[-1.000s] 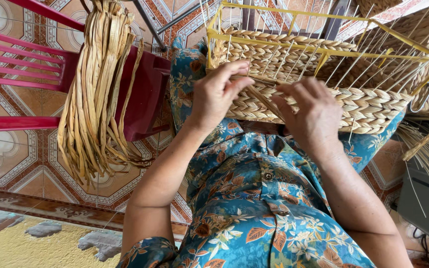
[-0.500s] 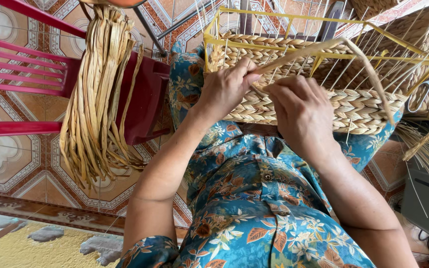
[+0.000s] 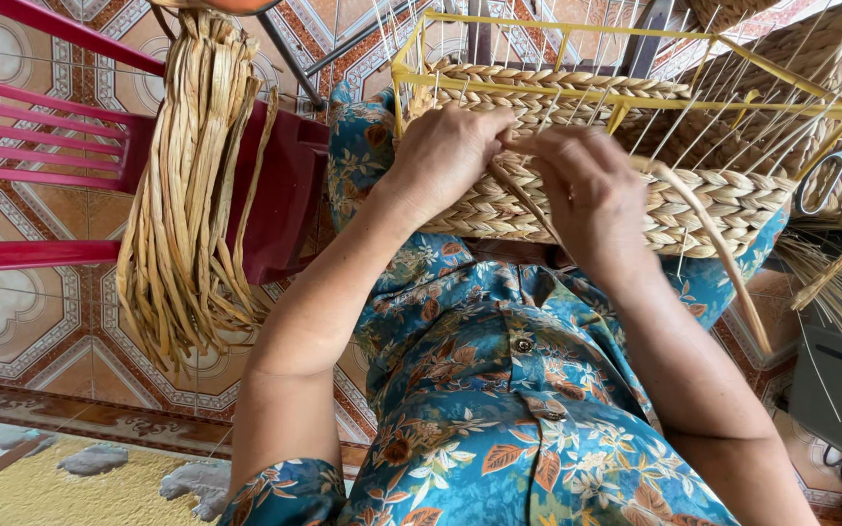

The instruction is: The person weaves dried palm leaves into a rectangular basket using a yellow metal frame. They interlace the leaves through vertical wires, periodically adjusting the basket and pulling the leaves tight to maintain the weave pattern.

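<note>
Half-woven basket point(image 3: 626, 195) on the lap at twelve o'clock, yellow wire frame point(image 3: 596, 93) above; left hand point(image 3: 445, 156) and right hand point(image 3: 587, 190) both clenched in a grip on the straw strand point(image 3: 723, 253). Likely risk: strand kinking or slipping off the wires if tension slackens; loose bundle of straw point(image 3: 187, 195) at nine o'clock.

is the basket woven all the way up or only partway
Partway. The woven basket has braided rows low down; above them the yellow wire frame and thin uprights stand bare.

Beneath you lies a floor of patterned tiles point(image 3: 12, 321) in cream, terracotta and grey. A red plastic chair point(image 3: 70, 156) stands at your left, and a yellow mat point(image 3: 60, 492) covers the floor's near corner.
</note>
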